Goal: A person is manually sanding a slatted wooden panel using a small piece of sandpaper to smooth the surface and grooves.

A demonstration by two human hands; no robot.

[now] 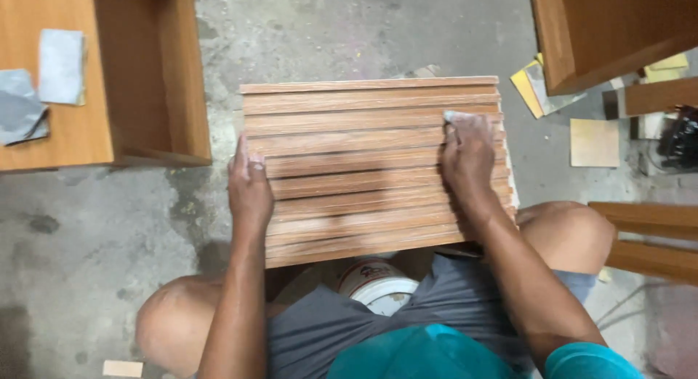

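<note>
Slatted panel [363, 168] between cabinets [153, 73], over bucket [378, 284].

Grey shorts, teal shirt, bare arms

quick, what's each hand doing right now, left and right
Left hand: open, flat against the left edge of the slatted wooden panel, holding nothing.
Right hand: pressing a small grey sanding piece onto the panel's slats under its fingers.

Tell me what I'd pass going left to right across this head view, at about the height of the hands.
Wooden cabinet → left hand at the slatted wood panel's left edge → right hand pressing a grey sanding pad near the panel's right edge → yellowish sheet on the floor.
</note>
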